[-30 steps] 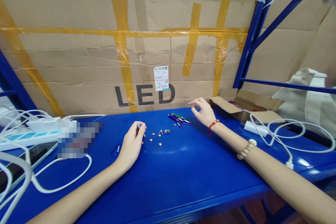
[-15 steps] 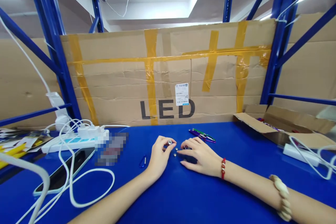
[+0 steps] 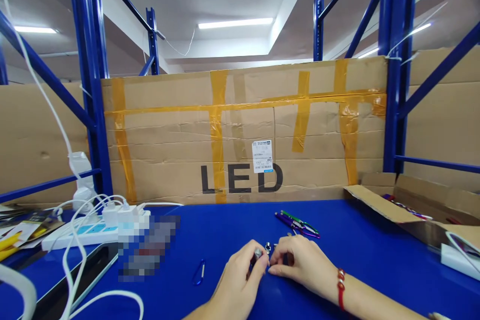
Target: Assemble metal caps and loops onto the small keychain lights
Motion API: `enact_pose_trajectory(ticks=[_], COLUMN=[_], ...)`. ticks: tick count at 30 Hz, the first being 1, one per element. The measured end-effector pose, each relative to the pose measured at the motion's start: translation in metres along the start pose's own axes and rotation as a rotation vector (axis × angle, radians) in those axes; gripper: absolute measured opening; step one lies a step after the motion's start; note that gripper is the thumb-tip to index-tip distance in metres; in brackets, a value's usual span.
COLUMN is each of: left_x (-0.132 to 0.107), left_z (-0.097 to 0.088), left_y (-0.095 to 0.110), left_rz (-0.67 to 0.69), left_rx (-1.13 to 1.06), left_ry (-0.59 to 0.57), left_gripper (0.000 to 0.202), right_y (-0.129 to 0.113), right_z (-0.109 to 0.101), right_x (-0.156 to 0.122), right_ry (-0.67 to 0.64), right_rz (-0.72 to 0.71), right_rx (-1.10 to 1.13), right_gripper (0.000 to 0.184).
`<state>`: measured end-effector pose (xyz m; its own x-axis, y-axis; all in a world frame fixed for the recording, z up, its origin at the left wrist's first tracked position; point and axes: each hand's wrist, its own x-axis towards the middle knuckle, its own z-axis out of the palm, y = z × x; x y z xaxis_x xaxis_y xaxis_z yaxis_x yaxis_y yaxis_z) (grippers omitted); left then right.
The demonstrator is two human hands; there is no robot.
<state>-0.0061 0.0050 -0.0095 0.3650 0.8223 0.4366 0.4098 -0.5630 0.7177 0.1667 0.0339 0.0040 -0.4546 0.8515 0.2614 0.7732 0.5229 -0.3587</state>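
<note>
In my left hand (image 3: 240, 277), thumb and forefinger pinch a small silver metal cylinder (image 3: 258, 253). My right hand (image 3: 302, 262) is just to the right of it, with its fingers curled together close to the tabletop. What those fingers hold, if anything, is hidden. A tiny shiny metal part (image 3: 268, 247) shows between the two hands. Left of my left hand, a blue carabiner (image 3: 199, 272) lies on the blue tabletop (image 3: 221, 230). Beyond my right hand rest purple and green carabiners (image 3: 298, 223), close together.
On the left are a white power strip (image 3: 82, 232) with tangled white cables, and a phone (image 3: 80, 280). An open cardboard box (image 3: 397, 205) stands at the right, with a white adapter (image 3: 459, 260) before it. A taped cardboard panel (image 3: 168, 155) closes the back.
My view has tilted up, so the tabletop sits lower. Both hands have come closer together, and my right hand's fingers have curled in from a spread pose. The cylinder stays in my left hand.
</note>
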Motion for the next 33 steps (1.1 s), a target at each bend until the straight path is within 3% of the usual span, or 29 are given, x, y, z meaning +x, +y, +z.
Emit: enact_pose_trajectory(ticks=[4, 8, 13, 25, 33], left_x=[0.001, 0.004, 0.005, -0.001, 0.000], left_z=[0.001, 0.003, 0.004, 0.002, 0.001], left_y=[-0.002, 0.001, 0.001, 0.006, 0.006], left_rz=[-0.020, -0.157, -0.225, -0.186, -0.162], left_rx=[-0.031, -0.106, -0.139, -0.075, -0.099], left_ry=[-0.089, -0.084, -0.108, -0.152, -0.150], left_gripper=[0.034, 0.039, 0.041, 0.036, 0.036], right_y=[0.001, 0.001, 0.003, 0.001, 0.001], right_z=[-0.004, -0.004, -0.001, -0.008, -0.003], right_x=[-0.008, -0.014, -0.015, -0.012, -0.010], right_ry=[-0.006, -0.006, -0.009, -0.023, -0.012], right_rz=[0.028, 0.033, 0.018, 0.090, 0.045], right_rx=[-0.011, -0.083, -0.138, -0.041, 0.016], right_gripper=[0.013, 0.015, 0.010, 0.012, 0.017])
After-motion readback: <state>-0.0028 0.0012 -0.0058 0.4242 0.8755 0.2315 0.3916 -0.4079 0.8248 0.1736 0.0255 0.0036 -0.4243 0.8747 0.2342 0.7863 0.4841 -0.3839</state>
